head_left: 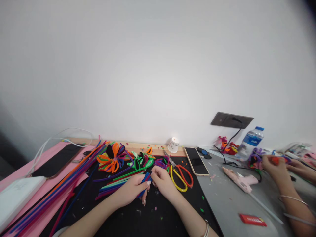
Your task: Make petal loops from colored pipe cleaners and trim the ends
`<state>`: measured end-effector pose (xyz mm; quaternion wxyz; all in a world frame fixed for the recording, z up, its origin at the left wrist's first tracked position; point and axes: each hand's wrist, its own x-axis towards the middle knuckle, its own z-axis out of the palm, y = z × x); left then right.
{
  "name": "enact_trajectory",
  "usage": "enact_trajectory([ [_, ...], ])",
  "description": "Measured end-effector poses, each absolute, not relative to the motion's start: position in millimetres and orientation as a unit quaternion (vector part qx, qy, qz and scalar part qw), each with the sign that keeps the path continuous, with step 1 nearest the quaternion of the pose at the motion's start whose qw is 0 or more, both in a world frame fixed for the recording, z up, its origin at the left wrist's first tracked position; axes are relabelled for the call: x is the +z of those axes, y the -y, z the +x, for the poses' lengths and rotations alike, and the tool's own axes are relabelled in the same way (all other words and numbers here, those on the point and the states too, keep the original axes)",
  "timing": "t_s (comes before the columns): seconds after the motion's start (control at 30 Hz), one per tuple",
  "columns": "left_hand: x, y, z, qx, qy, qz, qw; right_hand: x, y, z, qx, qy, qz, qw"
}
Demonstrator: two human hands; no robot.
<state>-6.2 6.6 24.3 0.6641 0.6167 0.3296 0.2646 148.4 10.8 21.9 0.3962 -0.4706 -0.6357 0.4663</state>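
Note:
My left hand [135,189] is closed around a small bundle of blue pipe cleaners [146,179] above the black mat [138,217]. Close against it, my right hand [161,182] pinches at the bundle's upper end, where a dark tip shows between the fingers; the exact grip is partly hidden. Behind my hands lie loose cut pipe cleaners [116,186] in green, blue and purple. An orange pipe-cleaner flower [113,158] and green looped shapes [140,160] rest further back. Scissors [181,177] with yellow and red handles lie just right of my right hand.
Long pipe cleaners [61,184] cross pink paper on the left, near a dark phone [58,160] and white box [19,199]. Rightward are a phone [197,161], paper cup [173,145], glue gun [242,181], red lighter [252,220], bottle [251,141] and another person's hands [277,169].

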Motion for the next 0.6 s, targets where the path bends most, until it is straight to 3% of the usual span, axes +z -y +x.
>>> enact_trajectory([
  [0.23,22.7,-8.4,-5.5,0.279,-0.326,0.621,0.656,16.7,-11.3,150.2,0.446,0.649,-0.477,0.389],
  [0.6,25.5,-3.4,-3.1,0.291,-0.394,0.691,0.532,17.8,-10.8,149.2,0.462,0.641,-0.469,0.395],
])
